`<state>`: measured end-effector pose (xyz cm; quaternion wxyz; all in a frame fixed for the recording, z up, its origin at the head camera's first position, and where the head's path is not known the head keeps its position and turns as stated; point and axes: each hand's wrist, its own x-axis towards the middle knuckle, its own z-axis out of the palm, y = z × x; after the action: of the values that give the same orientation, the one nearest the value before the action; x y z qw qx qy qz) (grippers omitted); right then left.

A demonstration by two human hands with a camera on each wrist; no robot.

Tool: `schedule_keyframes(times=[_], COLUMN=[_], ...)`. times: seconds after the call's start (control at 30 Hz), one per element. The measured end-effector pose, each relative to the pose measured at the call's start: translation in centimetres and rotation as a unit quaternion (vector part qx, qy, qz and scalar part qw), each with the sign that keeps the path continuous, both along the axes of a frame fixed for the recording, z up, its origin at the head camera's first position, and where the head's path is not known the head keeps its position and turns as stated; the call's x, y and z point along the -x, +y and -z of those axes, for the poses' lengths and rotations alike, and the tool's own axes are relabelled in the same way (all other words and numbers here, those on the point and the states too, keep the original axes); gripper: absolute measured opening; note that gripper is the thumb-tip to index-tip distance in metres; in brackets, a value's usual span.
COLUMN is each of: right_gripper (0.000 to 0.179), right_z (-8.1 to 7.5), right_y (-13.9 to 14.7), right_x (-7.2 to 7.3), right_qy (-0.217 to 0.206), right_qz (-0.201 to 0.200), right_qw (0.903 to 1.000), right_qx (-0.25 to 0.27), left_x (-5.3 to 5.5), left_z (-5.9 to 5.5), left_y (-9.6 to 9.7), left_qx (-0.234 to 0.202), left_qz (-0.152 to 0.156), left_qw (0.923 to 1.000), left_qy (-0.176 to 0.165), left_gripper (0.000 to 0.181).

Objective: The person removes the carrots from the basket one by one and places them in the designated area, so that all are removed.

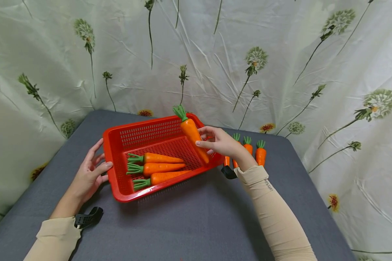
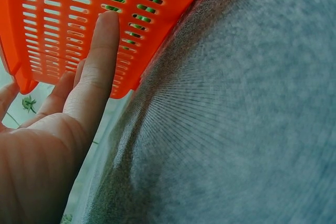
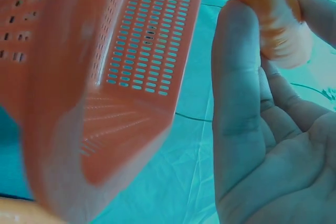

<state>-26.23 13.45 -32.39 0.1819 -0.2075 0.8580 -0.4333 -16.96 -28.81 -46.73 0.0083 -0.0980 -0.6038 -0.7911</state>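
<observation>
Right of red basket [image 1: 150,133], clasped by left grip [image 1: 89,175], lie loose carrots [image 1: 260,156] part-hidden by right grip [image 1: 223,143], which pinches another carrot [image 1: 192,132].

The left hand [image 1: 90,174] sits left of centre in the head view, gripping with thumb apart from fingers; the sleeved left forearm [image 1: 53,237] rises from lower left. Right of centre, the right hand [image 1: 221,143] pinches; the right forearm [image 1: 277,215] enters from lower right.
</observation>
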Motion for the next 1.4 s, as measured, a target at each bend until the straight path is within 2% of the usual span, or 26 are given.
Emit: schedule_keyframes(times=[0.53, 0.77, 1.03, 1.4], right_gripper=[0.060, 0.059, 0.064, 0.065], right_z=[1.1, 1.5, 2.2, 2.7], right_y=[3.6, 4.7, 5.9, 7.1], right_x=[-3.9, -5.1, -6.3, -7.4], right_qy=[-0.029, -0.042, -0.042, -0.039], right_qz=[0.093, 0.110, 0.141, 0.146], right_qw=[0.9952, 0.9921, 0.9885, 0.9875], right_qx=[0.010, 0.042, 0.036, 0.045], left_x=[0.0, 0.0, 0.0, 0.0], left_z=[0.0, 0.2, 0.1, 0.0], left_y=[-0.1, -0.1, 0.0, 0.0], left_qx=[-0.005, -0.005, -0.004, -0.010], left_qz=[0.002, 0.004, 0.005, 0.007], left_qw=[1.0000, 1.0000, 1.0000, 0.9999], left_qy=[0.006, 0.003, 0.003, 0.007], left_gripper=[0.081, 0.081, 0.081, 0.081])
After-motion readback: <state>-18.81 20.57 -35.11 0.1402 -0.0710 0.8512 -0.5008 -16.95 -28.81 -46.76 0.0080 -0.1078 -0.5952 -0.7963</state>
